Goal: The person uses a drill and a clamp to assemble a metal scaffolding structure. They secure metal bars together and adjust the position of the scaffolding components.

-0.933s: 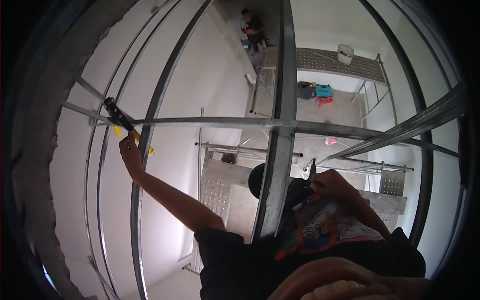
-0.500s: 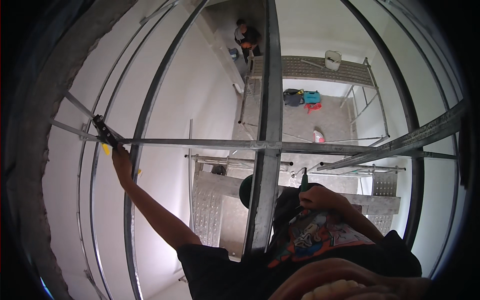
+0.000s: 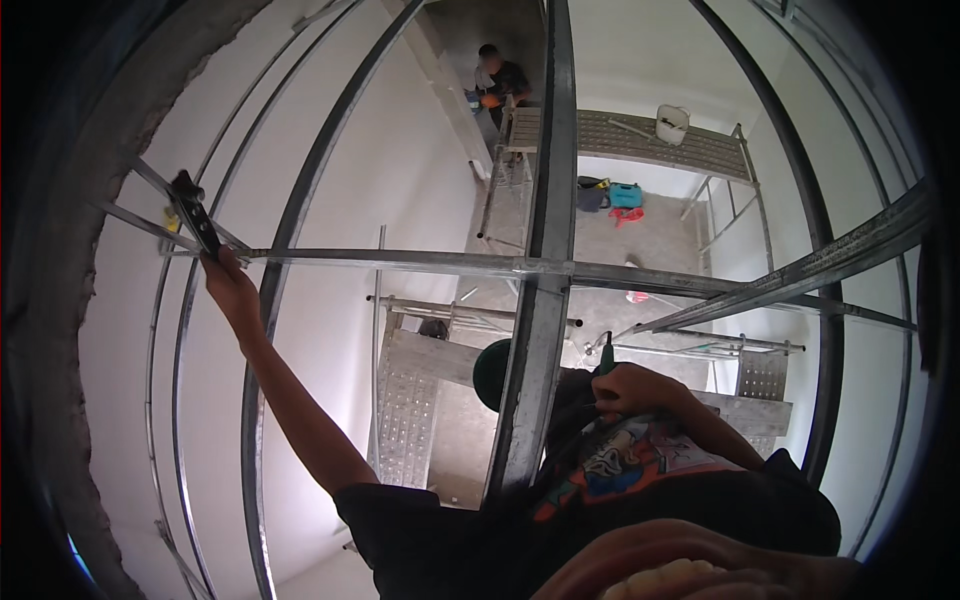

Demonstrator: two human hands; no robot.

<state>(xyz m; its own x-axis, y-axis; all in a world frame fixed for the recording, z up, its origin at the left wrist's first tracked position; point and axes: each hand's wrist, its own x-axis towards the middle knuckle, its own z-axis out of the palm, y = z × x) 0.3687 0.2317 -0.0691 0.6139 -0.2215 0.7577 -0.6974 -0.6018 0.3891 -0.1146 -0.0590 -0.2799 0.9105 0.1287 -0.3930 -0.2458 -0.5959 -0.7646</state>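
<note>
Black, elongated hand tool with pale round spots (image 3: 198,220) at the far left, beside two thin grey metal strips (image 3: 140,222). We have our left hand (image 3: 230,285) curled around its near end, arm outstretched, presumably for reach; whether its head touches metal, we cannot tell. Right hand (image 3: 630,388) wraps a slim green-handled tool (image 3: 607,355), pointed away near the chest, likely to avoid the framing. Rough concrete edge (image 3: 75,290) bounds the left; long grey crossbar (image 3: 400,261) limits rightward movement; gaps between bars give room.
</note>
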